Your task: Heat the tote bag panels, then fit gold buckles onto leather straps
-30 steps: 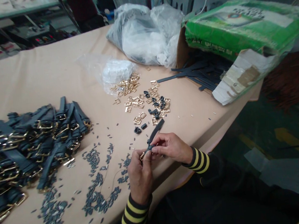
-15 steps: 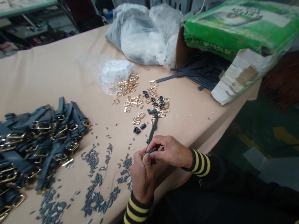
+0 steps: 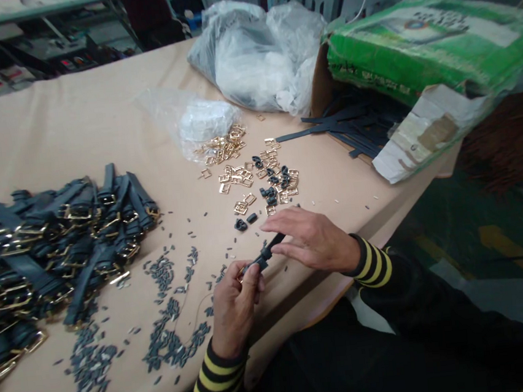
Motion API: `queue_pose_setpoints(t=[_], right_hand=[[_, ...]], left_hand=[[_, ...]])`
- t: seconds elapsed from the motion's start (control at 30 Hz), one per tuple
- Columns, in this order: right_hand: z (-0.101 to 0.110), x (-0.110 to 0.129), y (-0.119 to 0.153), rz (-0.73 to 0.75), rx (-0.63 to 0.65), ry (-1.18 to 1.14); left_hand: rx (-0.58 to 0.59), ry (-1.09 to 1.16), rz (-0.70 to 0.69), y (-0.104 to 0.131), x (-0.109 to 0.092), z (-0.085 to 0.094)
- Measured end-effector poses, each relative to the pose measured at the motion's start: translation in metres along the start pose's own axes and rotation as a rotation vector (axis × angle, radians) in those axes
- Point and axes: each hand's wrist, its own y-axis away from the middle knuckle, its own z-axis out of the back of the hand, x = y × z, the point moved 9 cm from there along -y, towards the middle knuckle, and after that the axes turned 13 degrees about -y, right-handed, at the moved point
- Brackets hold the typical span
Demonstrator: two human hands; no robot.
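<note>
My left hand (image 3: 233,309) is closed, with thumb and fingertips pinching a short dark blue-grey strap (image 3: 262,260). A bit of metal shows by the fingertips, and a dark loop sits around the strap. The strap slants up and right from my left hand. Its far end lies in the gap between the thumb and fingers of my right hand (image 3: 314,237), which are apart; whether they touch it is hard to see. Beyond the hands are loose dark loops (image 3: 240,224) and scattered gold buckles (image 3: 240,207).
A pile of buckled dark straps (image 3: 80,238) covers the table's left. Small dark pieces (image 3: 169,346) lie in heaps before it. At the back are a clear plastic bag (image 3: 253,61) and a green box (image 3: 396,53) with long dark strips (image 3: 352,129) at its opening. A person (image 3: 149,12) stands beyond.
My right hand has moved up and right along the strap, its thumb and fingers spreading from the pinch. My left hand has shifted slightly left and still holds the strap.
</note>
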Motion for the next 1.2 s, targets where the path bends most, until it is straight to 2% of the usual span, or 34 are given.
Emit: queue_pose_setpoints(t=[0.07, 0.17, 0.4, 0.57, 0.77, 0.9, 1.0, 1.1, 1.2], right_hand=[[-0.012, -0.011, 0.002, -0.109, 0.200, 0.089], [-0.028, -0.021, 0.011, -0.242, 0.452, 0.066], [-0.042, -0.021, 0.022, -0.382, 0.679, -0.420], [-0.051, -0.030, 0.032, -0.458, 0.709, -0.588], [-0.048, -0.033, 0.025, -0.329, 0.547, -0.458], [-0.050, -0.039, 0.026, -0.360, 0.485, -0.508], [-0.051, -0.039, 0.027, -0.369, 0.505, -0.508], [-0.053, -0.036, 0.028, -0.376, 0.571, -0.347], [-0.052, -0.035, 0.029, -0.379, 0.556, -0.222]], left_hand=[[0.026, -0.039, -0.001, 0.001, 0.000, 0.000], [0.080, -0.071, -0.007, 0.004, -0.001, -0.004], [0.169, -0.087, -0.048, 0.006, -0.007, -0.016], [0.165, -0.186, -0.060, 0.004, -0.010, -0.018], [0.048, -0.396, -0.101, 0.002, -0.019, -0.012], [0.093, -0.326, -0.101, 0.004, -0.020, -0.015], [0.151, -0.286, -0.142, 0.006, -0.023, -0.021], [0.168, -0.423, -0.223, 0.007, -0.025, -0.027], [0.187, -0.520, -0.236, 0.005, -0.020, -0.030]])
